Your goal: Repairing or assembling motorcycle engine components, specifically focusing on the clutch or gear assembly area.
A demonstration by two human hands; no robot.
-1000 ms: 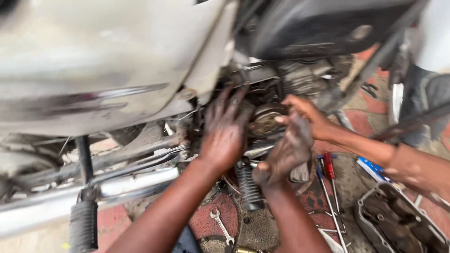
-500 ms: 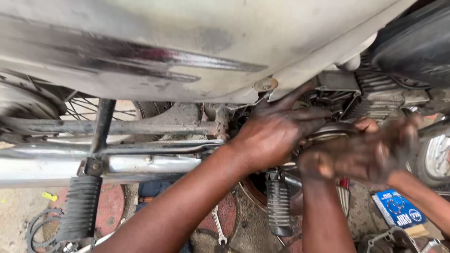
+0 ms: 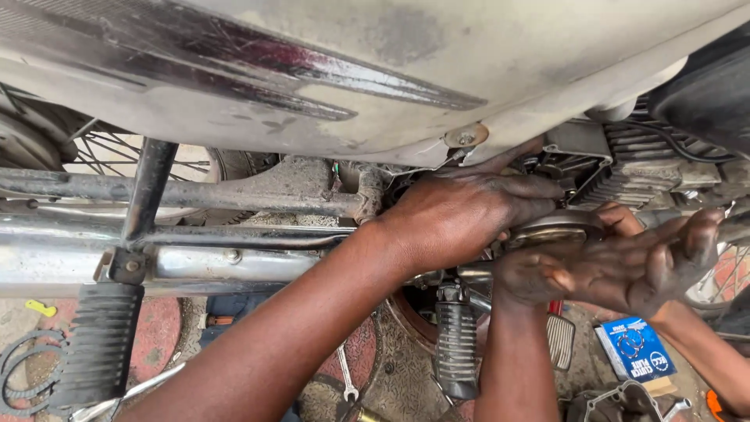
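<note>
Left hand (image 3: pixel 461 211), greasy, fingers spread, lies flat on top of a round metal disc (image 3: pixel 551 233) at the engine (image 3: pixel 641 160). Right hand (image 3: pixel 625 262), open, fingers loosely curled, cups the disc's lower edge. Footpeg (image 3: pixel 455 348) hangs below; blue box (image 3: pixel 637 348) on the ground.
</note>
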